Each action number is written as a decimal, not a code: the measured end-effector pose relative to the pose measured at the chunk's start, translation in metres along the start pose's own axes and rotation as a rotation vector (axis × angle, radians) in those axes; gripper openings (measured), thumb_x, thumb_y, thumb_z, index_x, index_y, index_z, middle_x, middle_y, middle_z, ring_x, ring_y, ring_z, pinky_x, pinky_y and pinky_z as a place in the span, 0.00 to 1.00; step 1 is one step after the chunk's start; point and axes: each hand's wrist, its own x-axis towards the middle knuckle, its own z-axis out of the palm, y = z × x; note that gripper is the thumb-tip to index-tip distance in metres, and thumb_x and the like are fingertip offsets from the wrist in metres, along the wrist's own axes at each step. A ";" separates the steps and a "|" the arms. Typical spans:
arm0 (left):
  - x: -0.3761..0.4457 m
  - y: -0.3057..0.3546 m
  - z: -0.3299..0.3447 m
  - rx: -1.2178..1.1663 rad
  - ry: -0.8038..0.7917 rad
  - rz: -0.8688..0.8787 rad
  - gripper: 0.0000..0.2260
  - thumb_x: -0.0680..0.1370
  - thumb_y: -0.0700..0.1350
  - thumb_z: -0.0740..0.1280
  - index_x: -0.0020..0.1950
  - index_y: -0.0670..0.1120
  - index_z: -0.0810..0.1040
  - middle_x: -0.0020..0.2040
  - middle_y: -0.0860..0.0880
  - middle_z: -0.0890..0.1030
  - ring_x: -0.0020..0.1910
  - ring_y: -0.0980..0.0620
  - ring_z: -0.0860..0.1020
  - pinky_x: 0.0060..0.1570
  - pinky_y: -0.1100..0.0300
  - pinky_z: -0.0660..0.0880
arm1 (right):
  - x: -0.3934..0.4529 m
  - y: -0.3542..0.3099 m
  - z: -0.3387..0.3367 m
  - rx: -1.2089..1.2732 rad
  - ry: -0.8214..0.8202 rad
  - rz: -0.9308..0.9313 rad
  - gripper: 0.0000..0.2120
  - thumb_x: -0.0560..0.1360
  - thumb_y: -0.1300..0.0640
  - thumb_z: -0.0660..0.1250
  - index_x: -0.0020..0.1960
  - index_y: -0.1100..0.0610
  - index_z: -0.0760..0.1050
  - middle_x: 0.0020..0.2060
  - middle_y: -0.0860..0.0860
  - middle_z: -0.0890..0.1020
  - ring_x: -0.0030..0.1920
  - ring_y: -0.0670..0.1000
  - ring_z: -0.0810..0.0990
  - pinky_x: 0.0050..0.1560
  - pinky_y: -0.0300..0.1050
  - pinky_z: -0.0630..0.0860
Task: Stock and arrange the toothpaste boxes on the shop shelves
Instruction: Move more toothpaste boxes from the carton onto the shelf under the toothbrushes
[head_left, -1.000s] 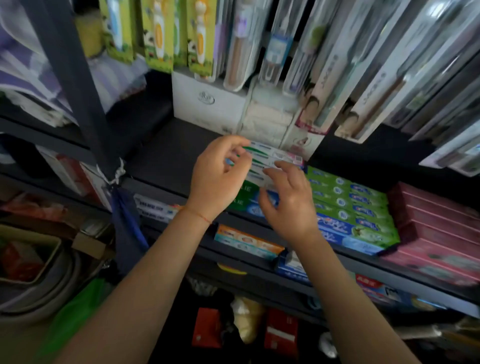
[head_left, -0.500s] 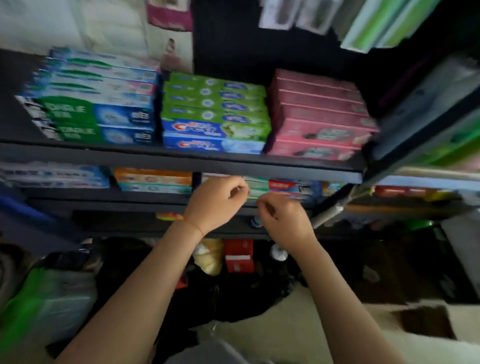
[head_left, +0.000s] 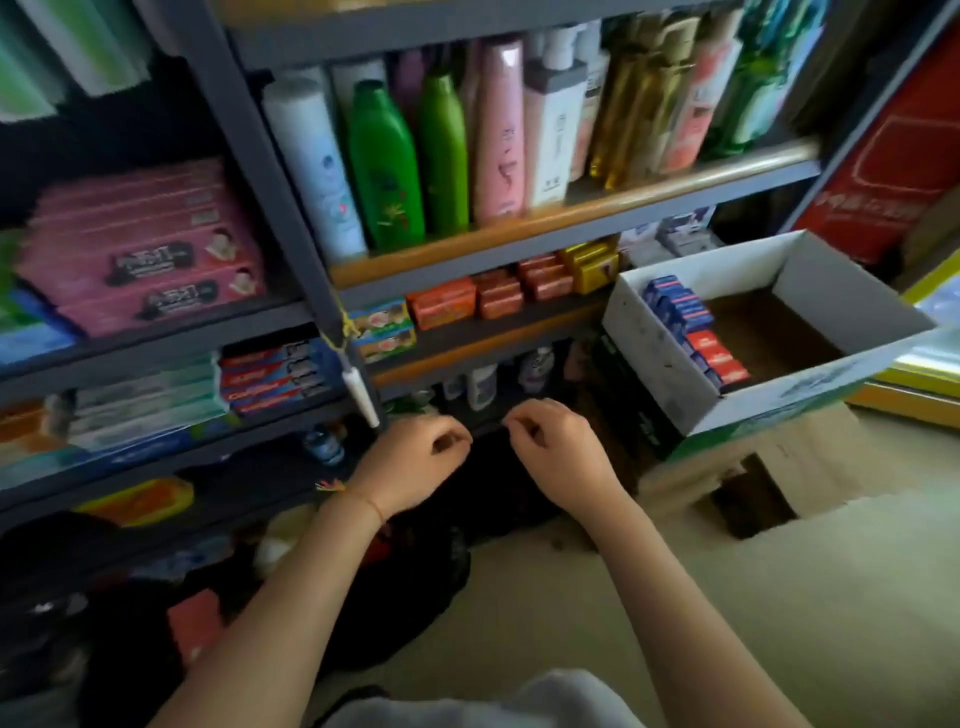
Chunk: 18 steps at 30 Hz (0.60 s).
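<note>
head view: left hand (head_left: 415, 457) and right hand (head_left: 558, 452) hover with fingers loosely curled, holding nothing, near white cardboard carton (head_left: 654, 353) of red-and-blue toothpaste boxes (head_left: 691, 327).

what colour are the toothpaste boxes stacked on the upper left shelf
Pink, with dark label patches. The pink toothpaste boxes show in the head view, the only one.

Small shop: dark metal shelves (head_left: 291, 218) packed with shampoo bottles (head_left: 410, 161) upper centre, stacked toothpaste boxes (head_left: 150, 260) left, open stock carton (head_left: 691, 364) right.
</note>
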 end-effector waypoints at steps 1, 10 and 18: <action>0.012 0.015 0.010 0.020 -0.013 0.015 0.09 0.82 0.53 0.63 0.56 0.55 0.81 0.54 0.57 0.81 0.51 0.58 0.79 0.52 0.55 0.78 | -0.001 0.014 -0.014 0.001 0.015 0.018 0.07 0.80 0.57 0.64 0.54 0.55 0.80 0.46 0.49 0.78 0.42 0.49 0.78 0.43 0.45 0.77; 0.124 0.089 0.077 -0.050 0.022 0.082 0.09 0.81 0.50 0.64 0.60 0.56 0.78 0.51 0.56 0.78 0.45 0.60 0.77 0.46 0.59 0.77 | 0.045 0.110 -0.076 -0.030 0.097 0.126 0.10 0.78 0.57 0.65 0.58 0.54 0.79 0.50 0.50 0.78 0.46 0.50 0.78 0.46 0.49 0.76; 0.250 0.122 0.113 -0.157 0.036 0.101 0.12 0.80 0.47 0.66 0.63 0.52 0.76 0.59 0.52 0.73 0.49 0.55 0.78 0.55 0.54 0.76 | 0.120 0.189 -0.138 -0.077 0.268 0.287 0.14 0.76 0.61 0.65 0.61 0.55 0.75 0.53 0.52 0.77 0.51 0.53 0.77 0.48 0.51 0.76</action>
